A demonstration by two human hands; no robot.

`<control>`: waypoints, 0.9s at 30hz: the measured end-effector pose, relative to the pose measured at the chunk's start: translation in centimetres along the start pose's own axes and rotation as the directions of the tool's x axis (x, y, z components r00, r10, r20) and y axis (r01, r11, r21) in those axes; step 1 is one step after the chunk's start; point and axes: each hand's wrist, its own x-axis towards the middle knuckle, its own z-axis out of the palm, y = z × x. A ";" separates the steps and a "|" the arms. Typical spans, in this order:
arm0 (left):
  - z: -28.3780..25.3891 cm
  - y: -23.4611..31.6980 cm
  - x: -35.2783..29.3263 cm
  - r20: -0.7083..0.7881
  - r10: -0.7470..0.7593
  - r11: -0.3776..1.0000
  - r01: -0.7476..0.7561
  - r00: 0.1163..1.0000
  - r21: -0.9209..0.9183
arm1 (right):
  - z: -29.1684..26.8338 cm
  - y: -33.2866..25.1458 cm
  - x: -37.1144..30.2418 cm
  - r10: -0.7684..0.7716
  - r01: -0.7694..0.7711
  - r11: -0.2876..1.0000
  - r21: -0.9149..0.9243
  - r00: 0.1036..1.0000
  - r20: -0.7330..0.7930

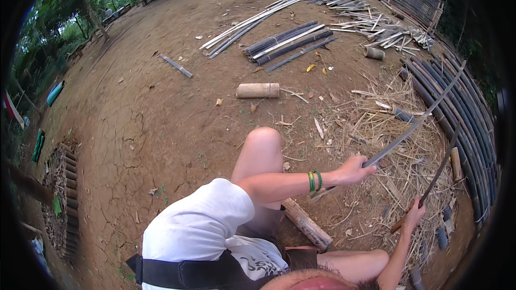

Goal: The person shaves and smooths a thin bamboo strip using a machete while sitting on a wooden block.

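My left hand (356,171), two green bracelets on its wrist, is closed round a long, thin bamboo strip (411,127). The strip slants up and right over the shavings; its short end passes under my forearm. Lower right, my right hand (415,216) grips a machete (442,174) by its wooden handle. Its narrow dark blade points up and right, apart from the strip's near part. A short log (307,224) lies on the ground between my bent legs. Pale bamboo shavings (395,169) are heaped beneath both hands.
Dark bamboo poles (457,113) are stacked along the right. A cut bamboo section (258,91) lies ahead of my knee. Split bamboo lengths (290,43) and a strip pile (376,24) lie farther off. Stacked short pieces (69,198) stand at left.
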 end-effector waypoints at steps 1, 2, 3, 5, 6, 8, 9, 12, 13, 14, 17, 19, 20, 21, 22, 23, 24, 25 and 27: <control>-0.2 0.3 -0.1 0.009 -0.005 1.000 0.005 1.000 -0.013 | 0.5 -0.4 0.0 -0.016 0.016 1.000 0.009 1.000 0.001; -0.2 0.4 -0.2 0.009 0.000 1.000 0.000 1.000 -0.016 | 0.9 -0.7 0.1 -0.019 0.019 1.000 0.021 1.000 -0.016; -0.3 0.5 -0.2 0.009 0.005 1.000 -0.005 1.000 -0.018 | 1.3 -1.0 0.2 -0.060 0.060 0.998 -0.004 0.998 -0.031; -0.3 0.8 -0.2 0.010 0.011 1.000 -0.011 1.000 -0.024 | 2.0 -1.4 0.4 -0.143 0.139 0.989 -0.058 0.988 -0.060; -0.3 0.9 -0.2 0.011 0.013 1.000 -0.012 1.000 -0.027 | 1.9 -1.2 0.9 -0.170 0.161 0.973 -0.163 0.985 -0.042; -0.5 1.0 -0.2 0.011 0.006 0.999 -0.005 1.000 -0.032 | 2.1 -1.4 1.7 -0.214 0.203 0.910 -0.362 0.977 0.010; -0.6 0.9 -0.1 0.011 -0.003 0.999 0.003 1.000 -0.034 | 2.5 -2.0 1.4 -0.233 0.234 0.924 -0.303 0.972 0.039; -1.0 1.2 -0.4 -0.010 -0.030 0.998 0.030 0.999 -0.051 | 4.0 -4.6 -0.1 -0.248 0.263 0.953 -0.152 0.962 0.111; -1.1 1.3 -0.6 -0.020 -0.040 0.998 0.038 0.999 -0.059 | 4.5 -5.3 -0.6 -0.222 0.238 0.963 -0.126 0.966 0.131; -1.1 1.2 -0.5 -0.024 -0.031 0.998 0.030 0.999 -0.049 | 4.6 -5.5 -0.9 -0.195 0.210 0.973 -0.099 0.970 0.147; -1.3 0.6 -0.3 -0.044 -0.009 1.000 0.007 0.999 -0.025 | 4.1 -4.1 0.1 -0.223 0.258 0.918 -0.302 0.964 0.145; -1.5 0.0 -0.1 -0.069 0.005 1.000 -0.007 0.998 -0.018 | 3.9 -3.4 -0.1 -0.187 0.233 0.916 -0.326 0.968 0.166; -1.6 0.0 -0.1 -0.075 0.011 1.000 -0.012 0.997 -0.013 | 3.7 -3.2 -0.2 -0.168 0.220 0.914 -0.340 0.970 0.175; -1.8 -0.1 0.0 -0.080 0.018 1.000 -0.018 0.997 -0.008 | 3.4 -2.8 -0.1 -0.183 0.226 0.921 -0.318 0.970 0.160; -1.8 0.0 0.1 -0.085 0.025 1.000 -0.025 0.996 -0.003 | 3.1 -2.3 0.3 -0.198 0.233 0.926 -0.296 0.970 0.144; -1.9 0.1 0.3 -0.079 0.034 0.999 -0.033 0.996 0.018 | 2.9 -1.9 0.5 -0.213 0.241 0.931 -0.273 0.969 0.128; -2.2 0.0 0.2 -0.085 0.034 0.999 -0.031 0.996 0.040 | 3.4 -3.8 -0.2 -0.111 0.139 0.954 -0.265 0.987 0.119; -2.4 -0.1 0.1 -0.092 0.034 0.998 -0.029 0.995 0.062 | 3.8 -4.7 -0.7 -0.133 0.163 0.949 -0.271 0.983 0.128; -2.1 -0.1 0.2 -0.094 0.035 0.998 -0.031 0.995 0.052 | 3.7 -5.9 -1.3 -0.183 0.211 0.934 -0.289 0.976 0.121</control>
